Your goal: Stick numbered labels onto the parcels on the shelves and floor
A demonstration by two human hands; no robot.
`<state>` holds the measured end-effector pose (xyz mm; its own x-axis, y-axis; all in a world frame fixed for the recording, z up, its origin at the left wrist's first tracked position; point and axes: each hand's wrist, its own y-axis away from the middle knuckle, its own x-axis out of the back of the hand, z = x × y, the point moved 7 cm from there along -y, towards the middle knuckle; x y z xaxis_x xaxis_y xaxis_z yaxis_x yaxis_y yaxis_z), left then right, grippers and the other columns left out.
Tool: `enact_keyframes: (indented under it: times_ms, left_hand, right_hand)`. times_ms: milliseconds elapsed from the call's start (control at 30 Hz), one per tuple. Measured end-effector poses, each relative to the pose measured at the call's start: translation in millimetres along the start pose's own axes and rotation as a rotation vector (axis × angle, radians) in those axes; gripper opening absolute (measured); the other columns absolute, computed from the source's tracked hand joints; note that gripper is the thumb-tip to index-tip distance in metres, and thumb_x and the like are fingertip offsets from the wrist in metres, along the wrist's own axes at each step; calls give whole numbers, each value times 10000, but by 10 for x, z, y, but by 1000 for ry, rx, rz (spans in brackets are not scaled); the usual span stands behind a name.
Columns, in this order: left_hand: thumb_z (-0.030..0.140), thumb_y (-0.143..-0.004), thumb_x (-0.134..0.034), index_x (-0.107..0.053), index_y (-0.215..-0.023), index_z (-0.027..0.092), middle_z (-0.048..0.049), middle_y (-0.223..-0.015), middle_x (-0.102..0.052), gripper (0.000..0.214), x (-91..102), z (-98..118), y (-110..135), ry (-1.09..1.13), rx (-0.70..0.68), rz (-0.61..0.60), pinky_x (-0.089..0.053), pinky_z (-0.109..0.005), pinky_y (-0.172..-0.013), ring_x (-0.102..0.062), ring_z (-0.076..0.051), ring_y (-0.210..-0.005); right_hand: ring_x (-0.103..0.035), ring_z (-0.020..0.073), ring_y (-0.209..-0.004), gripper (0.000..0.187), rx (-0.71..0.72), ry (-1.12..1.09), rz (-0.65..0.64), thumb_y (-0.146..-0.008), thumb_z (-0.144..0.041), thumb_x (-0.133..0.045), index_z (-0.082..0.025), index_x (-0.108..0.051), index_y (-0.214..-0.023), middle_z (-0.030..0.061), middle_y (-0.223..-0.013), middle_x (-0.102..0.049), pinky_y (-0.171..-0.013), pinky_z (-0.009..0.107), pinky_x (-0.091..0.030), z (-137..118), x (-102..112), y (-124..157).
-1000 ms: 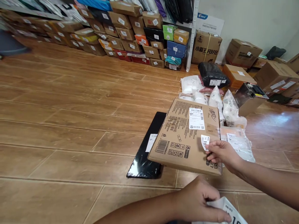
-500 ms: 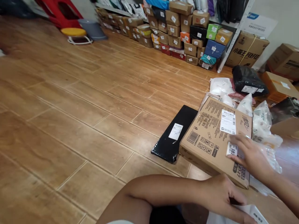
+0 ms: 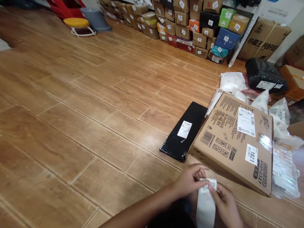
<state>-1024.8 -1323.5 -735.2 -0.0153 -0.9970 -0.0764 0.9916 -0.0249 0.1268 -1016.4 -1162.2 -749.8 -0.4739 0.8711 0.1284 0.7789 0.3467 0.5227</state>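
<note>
Between my two hands is a strip of white labels, its printed top end facing up and its tail hanging toward the bottom edge. My left hand pinches the strip's upper left side with the thumb across it. On the other side, my right hand grips the strip's right edge between thumb and fingers. Just beyond them lies a large brown cardboard box, which neither hand touches. It bears a white shipping label and a smaller sticker reading 1021.
A flat black parcel lies left of the box. White plastic-wrapped parcels and a black package lie behind and right. Stacked labelled boxes line the shelf. A yellow-topped stool and grey bucket stand far left.
My right hand has left the sticker on the large box and come down to the label strip. My left hand has lifted the strip's end, and the view has shifted slightly.
</note>
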Motion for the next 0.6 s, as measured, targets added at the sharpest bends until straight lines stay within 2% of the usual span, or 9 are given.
enact_keyframes:
  times_ms: [67,167,300,367,500,600]
  left_hand:
    - [535,-707,-797,-713,-854,159,-6,-713,-666,412,149,-253,79,151,208,45,-445,-253,-630,-562,-126,-635]
    - [579,-635,-839,-706,-765,147,5,-642,-652,470,329,-466,120,237,347,82,-432,-247,-594,-530,-113,-582]
    - [549,-614,-861,-702,-738,154,7,-651,-664,443,528,-582,67,210,354,137,-429,-242,-608,-552,-123,-627]
    - [520,-607,-867,-708,-736,154,-8,-696,-691,419,603,-623,35,181,334,165,-447,-256,-646,-574,-138,-671]
    - [488,-595,-868,-754,-858,147,-45,-803,-750,446,691,-774,1,173,329,189,-484,-303,-752,-628,-173,-747]
    - [487,-672,-808,-757,-847,151,-63,-828,-767,382,658,-926,15,98,327,148,-498,-319,-771,-652,-195,-777]
  right_hand:
    - [-617,236,-690,581,37,60,-1,-750,-777,-662,-199,-729,-731,73,-705,-703,-647,348,-510,-42,-133,-205]
    - [-490,158,-572,664,29,50,-11,-670,-853,-652,-191,-633,-612,19,-584,-602,-567,297,-417,3,-285,-461]
    - [-385,114,-527,693,-46,-33,-28,-585,-875,-677,-188,-585,-585,-23,-520,-511,-534,272,-332,107,-447,-646]
    - [-396,115,-537,687,-57,-64,-42,-577,-863,-693,-181,-609,-607,-18,-537,-532,-544,272,-339,105,-500,-686]
    - [-467,129,-577,641,-50,-113,-66,-605,-806,-724,-172,-664,-676,5,-611,-613,-592,279,-374,96,-548,-746]
    - [-496,134,-583,609,-75,-118,-89,-556,-760,-781,-179,-661,-692,1,-624,-625,-601,279,-390,215,-589,-795]
